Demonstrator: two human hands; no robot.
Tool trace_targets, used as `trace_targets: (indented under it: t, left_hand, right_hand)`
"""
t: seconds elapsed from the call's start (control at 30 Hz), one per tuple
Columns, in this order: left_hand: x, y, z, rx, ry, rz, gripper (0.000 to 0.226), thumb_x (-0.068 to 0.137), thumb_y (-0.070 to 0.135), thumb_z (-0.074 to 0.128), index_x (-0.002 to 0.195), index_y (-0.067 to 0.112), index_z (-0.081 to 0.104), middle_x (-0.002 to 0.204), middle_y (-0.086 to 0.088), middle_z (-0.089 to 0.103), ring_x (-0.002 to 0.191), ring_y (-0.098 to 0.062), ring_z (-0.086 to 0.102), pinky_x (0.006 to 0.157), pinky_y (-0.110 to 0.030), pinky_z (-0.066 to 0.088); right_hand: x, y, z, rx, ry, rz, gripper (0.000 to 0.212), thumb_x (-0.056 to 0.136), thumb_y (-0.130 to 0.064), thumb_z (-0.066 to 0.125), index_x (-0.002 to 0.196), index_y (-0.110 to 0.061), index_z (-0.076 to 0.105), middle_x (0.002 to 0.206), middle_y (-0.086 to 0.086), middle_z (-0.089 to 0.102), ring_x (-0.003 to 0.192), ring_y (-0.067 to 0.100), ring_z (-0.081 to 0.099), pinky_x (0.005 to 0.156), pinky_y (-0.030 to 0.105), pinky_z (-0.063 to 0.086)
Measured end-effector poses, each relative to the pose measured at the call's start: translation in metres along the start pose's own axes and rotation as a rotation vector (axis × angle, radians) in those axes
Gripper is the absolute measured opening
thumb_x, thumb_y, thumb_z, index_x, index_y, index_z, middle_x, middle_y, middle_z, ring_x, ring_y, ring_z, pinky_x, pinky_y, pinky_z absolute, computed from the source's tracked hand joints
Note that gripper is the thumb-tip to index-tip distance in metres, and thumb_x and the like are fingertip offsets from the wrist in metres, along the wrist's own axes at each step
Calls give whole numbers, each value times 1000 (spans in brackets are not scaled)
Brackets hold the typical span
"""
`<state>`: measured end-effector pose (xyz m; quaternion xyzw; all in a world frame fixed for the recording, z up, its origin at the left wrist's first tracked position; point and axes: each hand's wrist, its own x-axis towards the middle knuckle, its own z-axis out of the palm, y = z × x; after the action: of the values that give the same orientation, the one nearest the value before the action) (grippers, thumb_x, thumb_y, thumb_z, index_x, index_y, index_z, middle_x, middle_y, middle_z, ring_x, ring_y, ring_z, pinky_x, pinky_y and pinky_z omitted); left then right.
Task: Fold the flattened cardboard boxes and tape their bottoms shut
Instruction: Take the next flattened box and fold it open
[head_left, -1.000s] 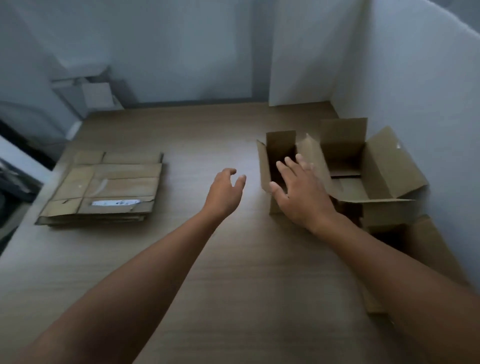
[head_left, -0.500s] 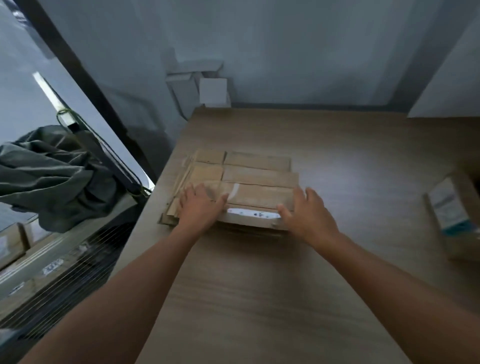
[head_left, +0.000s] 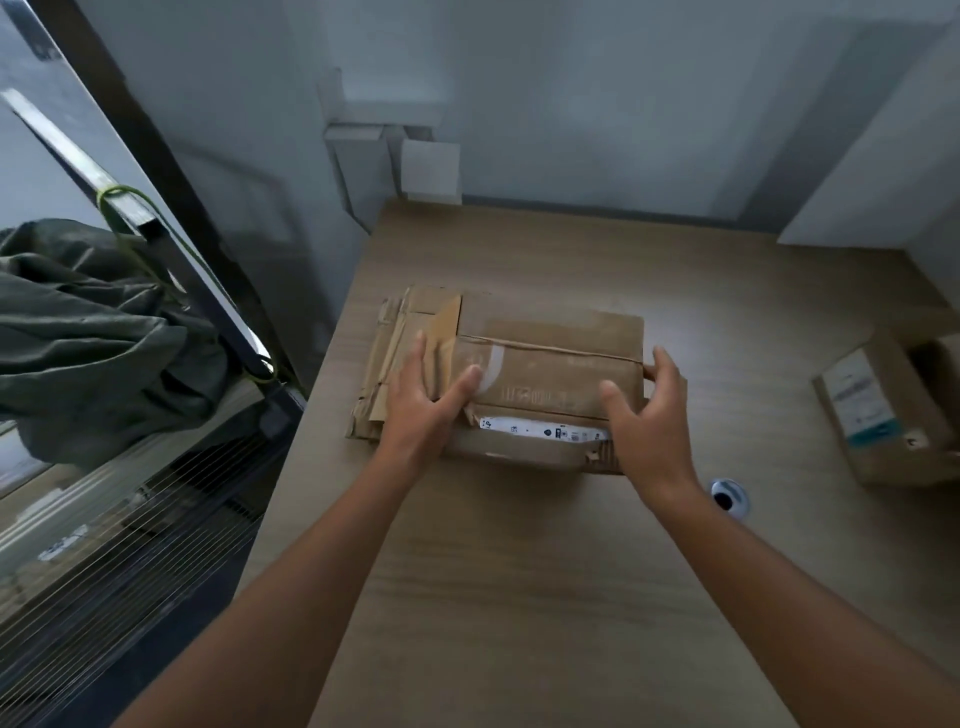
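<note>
A stack of flattened cardboard boxes (head_left: 395, 332) lies near the left edge of the wooden table (head_left: 545, 571). The top flattened box (head_left: 550, 364), with a white label strip along its near side, sits shifted to the right of the pile. My left hand (head_left: 421, 405) rests flat on the stack with straight fingers, its thumb on the top box's left part. My right hand (head_left: 649, 415) grips the top box's right edge, fingers curled over the edge and thumb on top.
An assembled cardboard box (head_left: 878, 410) with a white and teal label stands at the right. A small white ring (head_left: 730, 497) lies on the table near my right wrist. Dark green cloth (head_left: 88, 338) hangs past the table's left edge. White walls close the back.
My view swung left from the assembled boxes to the flat stack. Both hands came down on it, and the top flattened box has slid right with my right hand on its edge.
</note>
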<state>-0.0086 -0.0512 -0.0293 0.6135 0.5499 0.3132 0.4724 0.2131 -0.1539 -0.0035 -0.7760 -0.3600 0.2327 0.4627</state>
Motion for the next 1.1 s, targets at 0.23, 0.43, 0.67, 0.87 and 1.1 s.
trace_targets:
  t: [0.23, 0.43, 0.67, 0.87, 1.1]
  left_hand:
    - [-152, 10, -15, -281, -266, -5, 83, 75, 75, 67, 147, 66, 25, 159, 5, 36, 136, -24, 49, 104, -52, 51]
    - [-329, -3, -11, -383, -318, -47, 65, 88, 58, 59, 141, 22, 43, 129, -1, 61, 114, -17, 66, 81, -25, 57]
    - [-467, -41, -15, -283, -340, -98, 52, 95, 51, 56, 145, 39, 46, 136, 9, 56, 121, -10, 58, 86, -22, 56]
    - [-516, -66, -19, -36, -352, 30, 46, 91, 64, 57, 132, 44, 59, 165, 10, 21, 145, -9, 27, 98, -15, 42]
    - [-527, -87, -20, 25, -310, 113, 27, 94, 42, 57, 109, 25, 71, 154, 14, 29, 124, 24, 38, 93, -3, 40]
  right_hand:
    - [-129, 4, -72, 253, -35, 86, 66, 89, -50, 59, 150, -31, 44, 137, -2, 39, 122, 8, 52, 110, 44, 47]
    - [-286, 50, -136, 296, -134, 90, 48, 90, -51, 59, 135, -36, 53, 130, -3, 37, 120, 4, 49, 108, 39, 49]
    - [-427, 109, -178, 288, -174, 5, 47, 88, -60, 64, 127, -35, 55, 134, -4, 43, 131, 17, 49, 103, 51, 52]
    - [-486, 132, -193, 205, -223, -53, 37, 88, -61, 64, 117, -38, 58, 142, -15, 46, 136, 12, 46, 109, 50, 47]
    - [-507, 142, -186, 67, -168, -3, 33, 94, -51, 63, 105, -21, 61, 135, -8, 49, 132, 8, 47, 111, 46, 44]
